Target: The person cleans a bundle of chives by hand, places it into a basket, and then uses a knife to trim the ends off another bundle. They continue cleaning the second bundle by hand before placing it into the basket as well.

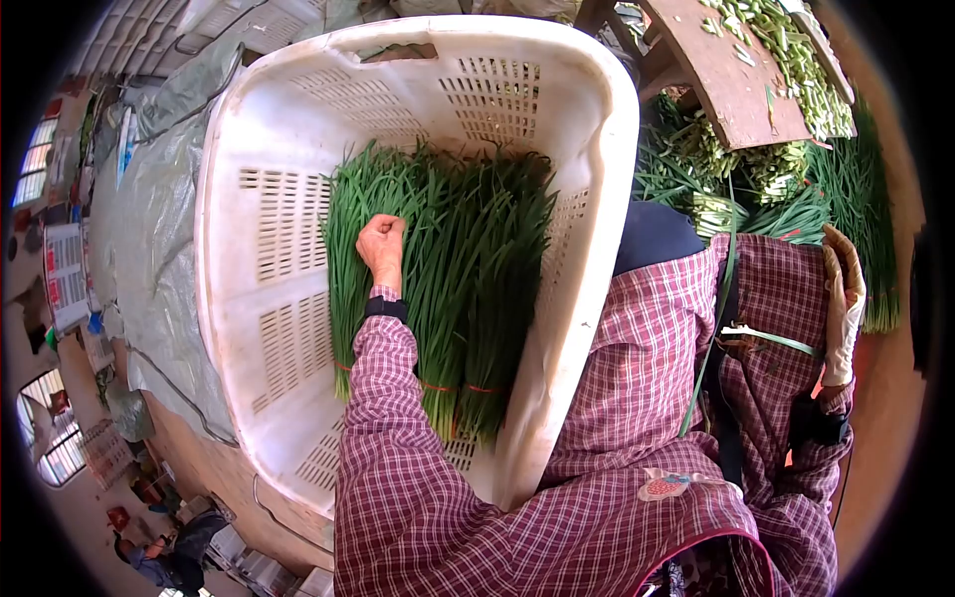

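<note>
Green chives (468,269) lie in tied bundles across the floor of the white plastic basket (249,328), which is tipped up toward me. Their leaf tips reach toward the basket's far wall. Their cut ends point at the near rim, where thin red bands (482,389) bind them. The bundles lie side by side and touching. They fill the middle of the basket, and the slotted left wall is bare.

My left hand (383,249) rests on top of the bundles toward their left edge. It is clenched into a fist, knuckles up and pressed onto the leaves. I cannot tell whether any blades are caught inside the fist. A dark band (386,307) circles that wrist above my checked sleeve (398,458).

My right hand (841,289) is outside the basket, well apart from its right rim, beside my checked apron (647,398). It wears a pale glove with brownish fingers and is seen edge-on. I cannot tell whether those fingers are loose or closed on anything. A long green blade (771,340) lies across the apron just beside it.

Beyond the basket's far right corner, a brown wooden board (726,90) carries chopped green pieces along its right edge. More loose greens (756,189) are heaped below it. Grey sheeting (159,229) lies to the left of the basket.
</note>
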Demonstrator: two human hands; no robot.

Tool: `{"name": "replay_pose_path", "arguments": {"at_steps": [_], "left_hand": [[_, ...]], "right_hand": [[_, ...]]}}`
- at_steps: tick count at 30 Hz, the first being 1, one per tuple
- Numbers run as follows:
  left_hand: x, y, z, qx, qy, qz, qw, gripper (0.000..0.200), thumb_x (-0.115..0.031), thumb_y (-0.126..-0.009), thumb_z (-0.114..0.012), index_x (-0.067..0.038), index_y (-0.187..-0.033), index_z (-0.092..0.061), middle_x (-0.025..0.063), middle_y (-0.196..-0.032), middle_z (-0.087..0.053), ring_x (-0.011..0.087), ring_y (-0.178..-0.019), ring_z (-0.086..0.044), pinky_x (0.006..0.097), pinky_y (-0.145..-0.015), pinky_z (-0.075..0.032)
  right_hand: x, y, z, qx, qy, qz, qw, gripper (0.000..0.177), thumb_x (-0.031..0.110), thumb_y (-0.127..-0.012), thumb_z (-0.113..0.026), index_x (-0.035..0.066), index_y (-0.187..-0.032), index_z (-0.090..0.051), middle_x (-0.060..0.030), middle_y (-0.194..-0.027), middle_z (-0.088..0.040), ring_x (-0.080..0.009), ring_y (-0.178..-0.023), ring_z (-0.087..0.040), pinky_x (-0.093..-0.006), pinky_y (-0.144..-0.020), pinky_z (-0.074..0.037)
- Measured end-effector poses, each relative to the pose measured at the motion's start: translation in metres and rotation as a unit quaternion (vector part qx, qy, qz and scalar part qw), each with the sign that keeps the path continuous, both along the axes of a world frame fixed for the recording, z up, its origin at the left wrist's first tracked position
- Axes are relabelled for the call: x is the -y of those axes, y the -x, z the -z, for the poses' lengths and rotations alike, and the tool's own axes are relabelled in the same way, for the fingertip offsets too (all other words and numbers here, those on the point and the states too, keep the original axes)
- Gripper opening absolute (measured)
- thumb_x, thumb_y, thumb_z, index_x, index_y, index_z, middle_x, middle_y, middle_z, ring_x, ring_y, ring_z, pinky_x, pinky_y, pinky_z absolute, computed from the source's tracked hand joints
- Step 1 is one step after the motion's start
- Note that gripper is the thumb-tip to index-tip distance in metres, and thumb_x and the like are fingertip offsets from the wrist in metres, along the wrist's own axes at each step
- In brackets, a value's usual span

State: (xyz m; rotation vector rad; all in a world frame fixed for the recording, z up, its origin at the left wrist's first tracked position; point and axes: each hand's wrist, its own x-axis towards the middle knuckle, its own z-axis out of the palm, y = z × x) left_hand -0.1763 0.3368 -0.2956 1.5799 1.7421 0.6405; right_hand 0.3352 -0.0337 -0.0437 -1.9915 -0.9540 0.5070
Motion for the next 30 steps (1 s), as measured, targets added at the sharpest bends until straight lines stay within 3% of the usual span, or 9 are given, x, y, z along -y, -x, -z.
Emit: {"name": "replay_pose_path", "arguments": {"at_steps": [10,13,17,18,19,23,24,26,30], "left_hand": [[-0.004,-0.018,-0.012,0.345,0.165,-0.110,0.918,0.014,-0.016,-0.088,-0.066,-0.010,-0.098,-0.057,0.0023,-0.073,-0.061,0.0106,-0.062,-0.056,0.0241,-0.054,-0.044],[-0.010,-0.060,-0.065,0.460,0.062,-0.093,0.881,0.012,-0.014,-0.089,-0.065,-0.009,-0.097,-0.057,0.0016,-0.074,-0.060,0.0098,-0.065,-0.055,0.0238,-0.056,-0.043],[0.047,-0.123,-0.231,0.473,-0.030,0.144,0.869,0.006,-0.005,-0.091,-0.056,-0.007,-0.096,-0.058,0.0035,-0.080,-0.061,0.0116,-0.072,-0.056,0.0257,-0.069,-0.046],[0.072,-0.124,-0.265,0.381,0.010,0.315,0.869,0.011,-0.006,-0.089,-0.058,-0.005,-0.098,-0.062,0.0073,-0.091,-0.065,0.0154,-0.080,-0.059,0.0291,-0.079,-0.048],[0.074,-0.133,-0.277,0.304,-0.153,0.554,0.759,0.021,-0.010,-0.084,-0.065,-0.003,-0.104,-0.066,0.0098,-0.104,-0.067,0.0196,-0.089,-0.061,0.0340,-0.086,-0.048],[0.063,-0.116,-0.272,0.259,-0.061,0.521,0.811,0.017,-0.006,-0.077,-0.071,-0.002,-0.094,-0.072,0.0094,-0.089,-0.070,0.0188,-0.084,-0.063,0.0314,-0.082,-0.048],[0.045,-0.103,-0.248,0.234,-0.010,0.371,0.899,0.013,-0.009,-0.080,-0.070,0.000,-0.090,-0.070,0.0059,-0.084,-0.069,0.0144,-0.078,-0.062,0.0274,-0.078,-0.048],[-0.010,-0.071,-0.165,0.224,0.052,0.175,0.957,0.014,-0.012,-0.084,-0.067,0.001,-0.089,-0.069,-0.0012,-0.078,-0.066,0.0048,-0.072,-0.057,0.0207,-0.067,-0.045],[-0.066,-0.017,-0.035,-0.022,0.000,0.103,0.994,0.018,-0.017,-0.078,-0.071,-0.001,-0.086,-0.072,0.0109,-0.080,-0.071,0.0171,-0.071,-0.066,0.0297,-0.065,-0.049]], "right_hand": [[-0.006,0.003,0.000,0.030,0.031,0.016,0.999,0.039,0.019,-0.097,-0.053,0.002,-0.132,-0.051,-0.0075,-0.131,-0.056,-0.0124,-0.119,-0.052,-0.0252,-0.101,-0.039],[-0.005,0.007,-0.002,0.007,-0.008,0.019,1.000,0.034,0.013,-0.097,-0.053,0.003,-0.129,-0.055,-0.0059,-0.126,-0.059,-0.0111,-0.115,-0.054,-0.0242,-0.100,-0.040],[-0.010,0.008,-0.003,0.030,0.045,0.063,0.996,0.032,0.015,-0.097,-0.054,0.003,-0.127,-0.057,-0.0045,-0.123,-0.060,-0.0109,-0.113,-0.055,-0.0235,-0.097,-0.042],[-0.012,0.010,-0.004,0.019,0.052,0.071,0.996,0.032,0.015,-0.097,-0.054,0.002,-0.127,-0.056,-0.0057,-0.125,-0.059,-0.0111,-0.114,-0.055,-0.0241,-0.098,-0.042],[-0.014,0.011,-0.004,0.020,0.050,0.068,0.996,0.032,0.015,-0.097,-0.054,0.002,-0.127,-0.056,-0.0057,-0.125,-0.059,-0.0111,-0.114,-0.055,-0.0241,-0.098,-0.042],[-0.010,0.008,0.000,0.015,0.011,0.020,1.000,0.034,0.013,-0.098,-0.052,0.000,-0.129,-0.054,-0.0082,-0.129,-0.057,-0.0119,-0.115,-0.054,-0.0257,-0.102,-0.041],[-0.009,0.007,-0.001,0.023,0.024,0.023,0.999,0.035,0.015,-0.098,-0.052,0.000,-0.130,-0.053,-0.0087,-0.130,-0.056,-0.0128,-0.116,-0.054,-0.0264,-0.102,-0.041],[-0.009,0.006,-0.001,0.026,0.037,0.036,0.998,0.040,0.021,-0.097,-0.054,0.000,-0.131,-0.051,-0.0095,-0.132,-0.055,-0.0149,-0.119,-0.053,-0.0277,-0.104,-0.040],[-0.004,0.007,0.000,0.003,0.005,0.008,1.000,0.041,0.022,-0.097,-0.054,0.001,-0.133,-0.050,-0.0093,-0.133,-0.054,-0.0151,-0.120,-0.052,-0.0282,-0.105,-0.039]]}}
